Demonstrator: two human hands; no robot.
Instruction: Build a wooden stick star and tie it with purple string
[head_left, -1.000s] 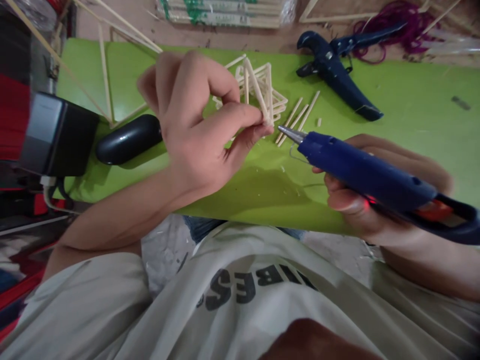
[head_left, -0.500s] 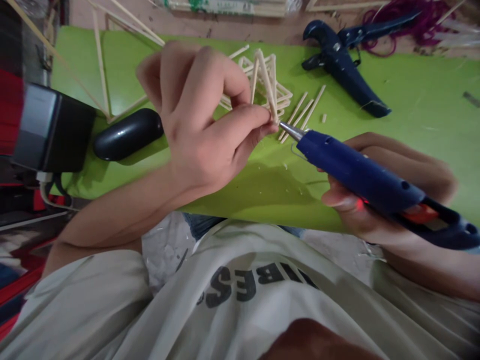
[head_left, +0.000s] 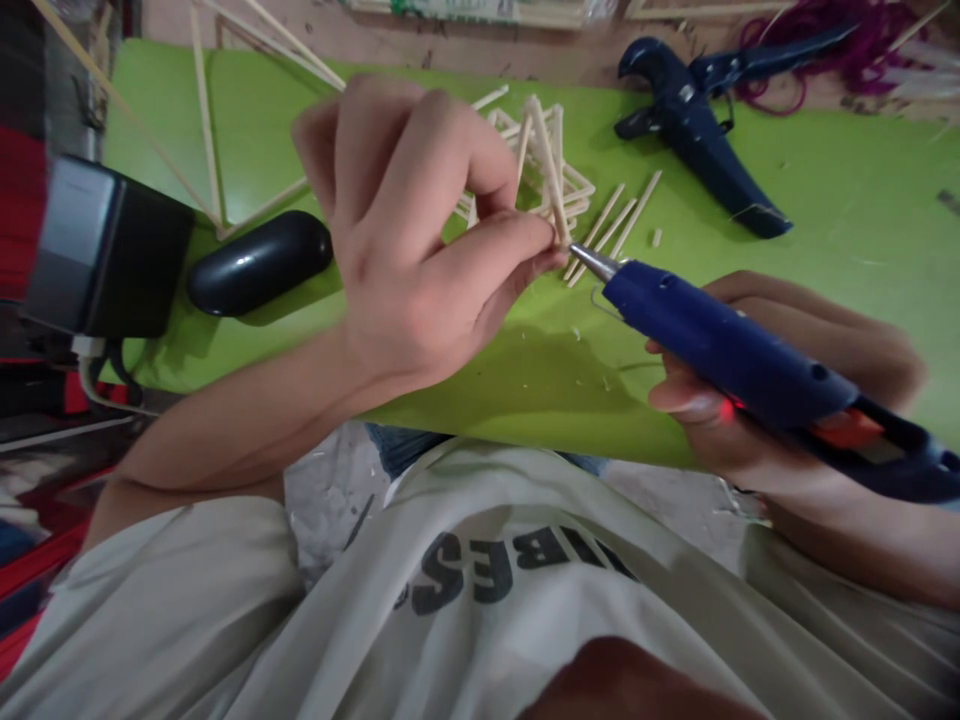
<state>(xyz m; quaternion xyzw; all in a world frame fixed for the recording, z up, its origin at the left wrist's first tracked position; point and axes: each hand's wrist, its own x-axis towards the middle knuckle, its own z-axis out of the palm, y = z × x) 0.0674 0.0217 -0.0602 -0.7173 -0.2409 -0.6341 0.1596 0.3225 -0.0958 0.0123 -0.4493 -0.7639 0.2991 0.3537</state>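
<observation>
Glue gun [head_left: 735, 338] at corner of stick frame [head_left: 553, 182]

Left hand [head_left: 420, 240] pinches one pale, narrow-angled stick frame, centre; lower corner part-hidden. Nozzle [head_left: 592, 262] contact unclear. Right hand [head_left: 825, 325] wraps one blue glue gun, right of view. Loose sticks [head_left: 637, 212]: three. Stacked frames [head_left: 591, 190] behind: overlapped, uncountable. Packet [head_left: 480, 10] cut off, top edge.

Stick frame [head_left: 553, 187] left of glue gun [head_left: 727, 340]

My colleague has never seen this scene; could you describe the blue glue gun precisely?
Find the green board, then the right hand over its right part. It holds the blue glue gun, aimed at the stick frame in the left hand. Unlike the dark blue tool beyond, it has a silver nozzle.
</observation>
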